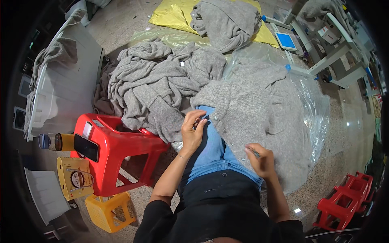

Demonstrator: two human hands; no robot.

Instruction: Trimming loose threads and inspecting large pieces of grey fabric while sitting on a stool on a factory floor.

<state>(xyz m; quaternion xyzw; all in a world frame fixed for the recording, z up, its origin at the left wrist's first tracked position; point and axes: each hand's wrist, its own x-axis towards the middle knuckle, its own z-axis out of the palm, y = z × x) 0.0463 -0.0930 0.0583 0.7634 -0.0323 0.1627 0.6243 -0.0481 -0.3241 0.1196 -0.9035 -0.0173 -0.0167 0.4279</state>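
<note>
My left hand (193, 131) is raised above my jeans (208, 141), its fingers bent in a pinch. Whatever they may hold is too small to make out. Curled around a small, slim, grey-green tool (254, 152), my right hand (262, 161) hovers over the right side of my lap. A grey knitted piece (259, 109) with a ribbed band spreads across my right leg and out over clear plastic sheeting (320, 117). The ribbed edge lies just right of my left hand. Beside it, to the left, more grey knitwear (158, 81) is heaped in folds.
At left, a red stool (117, 141) carries a phone (86, 147); a yellow bag (75, 178) hangs beside it near a yellow stool (107, 212). A white bin (67, 85) stands behind. Another knit pile (227, 24) lies on yellow sheeting (172, 16). Red stools (344, 200) sit right.
</note>
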